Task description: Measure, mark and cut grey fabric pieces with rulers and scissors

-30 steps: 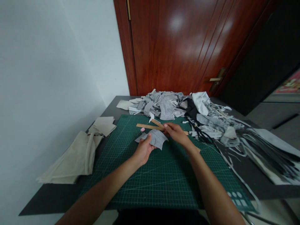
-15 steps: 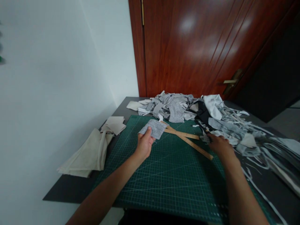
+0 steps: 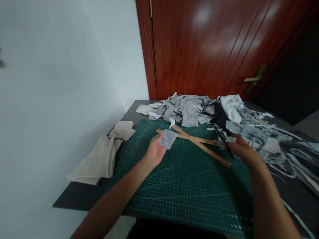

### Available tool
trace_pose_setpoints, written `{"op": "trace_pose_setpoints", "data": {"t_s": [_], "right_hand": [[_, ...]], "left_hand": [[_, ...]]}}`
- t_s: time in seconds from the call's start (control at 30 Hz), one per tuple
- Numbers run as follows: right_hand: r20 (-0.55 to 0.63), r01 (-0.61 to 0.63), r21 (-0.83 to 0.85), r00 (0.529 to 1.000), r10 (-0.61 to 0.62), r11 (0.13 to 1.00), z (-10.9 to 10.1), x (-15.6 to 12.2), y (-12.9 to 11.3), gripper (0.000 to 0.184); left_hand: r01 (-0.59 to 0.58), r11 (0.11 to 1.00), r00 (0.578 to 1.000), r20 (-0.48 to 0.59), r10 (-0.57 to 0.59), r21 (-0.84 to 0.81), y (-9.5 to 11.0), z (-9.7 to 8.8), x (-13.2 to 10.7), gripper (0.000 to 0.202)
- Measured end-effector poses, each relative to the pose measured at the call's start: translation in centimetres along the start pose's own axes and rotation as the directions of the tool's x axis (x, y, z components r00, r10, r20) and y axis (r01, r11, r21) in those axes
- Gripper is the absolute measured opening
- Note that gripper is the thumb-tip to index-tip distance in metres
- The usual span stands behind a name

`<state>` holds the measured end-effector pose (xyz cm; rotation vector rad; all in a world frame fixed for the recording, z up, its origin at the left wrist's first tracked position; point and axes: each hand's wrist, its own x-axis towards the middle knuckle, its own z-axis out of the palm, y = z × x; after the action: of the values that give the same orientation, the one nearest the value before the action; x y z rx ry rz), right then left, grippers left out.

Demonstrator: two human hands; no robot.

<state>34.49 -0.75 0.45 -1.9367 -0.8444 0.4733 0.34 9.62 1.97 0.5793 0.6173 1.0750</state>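
My left hand (image 3: 156, 151) pinches a small grey piece of fabric (image 3: 168, 138) between thumb and fingers, held above the green cutting mat (image 3: 184, 186). On the right, my right hand (image 3: 243, 149) is closed on a pair of black scissors (image 3: 223, 141), blurred and pointing away from me. Two wooden rulers (image 3: 208, 152) lie crossed on the mat between my hands. Pale fabric scraps (image 3: 230, 139) lie close by my right fingers, partly hidden by them.
Grey scraps (image 3: 189, 114) are heaped along the back, with black fabric (image 3: 219, 113) beside them. A tangle of strips (image 3: 267, 136) covers the right side. Folded beige cloth (image 3: 99, 159) and cream pieces (image 3: 123, 129) lie at the left edge. Behind stands a wooden door (image 3: 199, 49).
My right hand has lifted the black scissors from among the scraps and turned them. The left hand still holds the grey fabric, now tilted a little differently. The view has shifted slightly.
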Motion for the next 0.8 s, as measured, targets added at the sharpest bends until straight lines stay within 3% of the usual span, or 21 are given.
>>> {"op": "trace_pose_setpoints", "data": {"t_s": [0.07, 0.13, 0.2, 0.3, 0.43, 0.5, 0.6, 0.7, 0.8], "right_hand": [[0.051, -0.067, 0.146, 0.997, 0.06, 0.987, 0.9, -0.2, -0.7, 0.053], [0.121, -0.13, 0.316, 0.988, 0.095, 0.94, 2.1, -0.7, -1.6, 0.038], [0.186, -0.16, 0.433, 0.979, 0.086, 0.887, 3.2, -1.3, -2.6, 0.028], [0.262, -0.192, 0.559, 0.964, 0.048, 0.807, 4.2, -2.3, -4.1, 0.028], [0.456, -0.372, 0.792, 0.887, -0.066, 0.484, 4.8, -4.3, -5.8, 0.026], [0.5, -0.412, 0.819, 0.854, -0.143, 0.4, 5.2, -5.6, -6.5, 0.027], [0.487, -0.372, 0.83, 0.846, -0.215, 0.417, 6.6, -8.1, -7.4, 0.043], [0.485, -0.304, 0.798, 0.837, -0.255, 0.52, 8.6, -11.0, -8.0, 0.068], [0.519, -0.308, 0.779, 0.806, -0.285, 0.546, 10.4, -13.6, -8.3, 0.072]], "left_hand": [[0.033, 0.999, 0.999, 0.001, -0.033, -0.032, 0.2, 0.2, -0.1, 0.011], [0.055, 0.997, 0.998, 0.012, -0.055, -0.054, 0.3, 0.4, -0.3, 0.01], [0.063, 0.996, 0.997, 0.038, -0.061, -0.07, 0.4, 0.6, -0.6, 0.012], [0.014, 0.998, 0.998, 0.069, -0.01, -0.06, 0.3, 0.9, -0.9, 0.017], [-0.105, 0.993, 0.991, 0.091, 0.099, 0.059, 0.3, 0.9, -1.2, 0.032], [-0.158, 0.981, 0.983, 0.108, 0.146, 0.112, 0.2, 0.9, -1.3, 0.039], [-0.246, 0.96, 0.966, 0.116, 0.231, 0.136, 0.2, 1.1, -1.5, 0.047], [-0.344, 0.928, 0.938, 0.083, 0.336, 0.14, 0.1, 1.2, -1.6, 0.05], [-0.436, 0.882, 0.9, 0.064, 0.432, 0.175, 0.3, 1.2, -1.6, 0.052]]}}
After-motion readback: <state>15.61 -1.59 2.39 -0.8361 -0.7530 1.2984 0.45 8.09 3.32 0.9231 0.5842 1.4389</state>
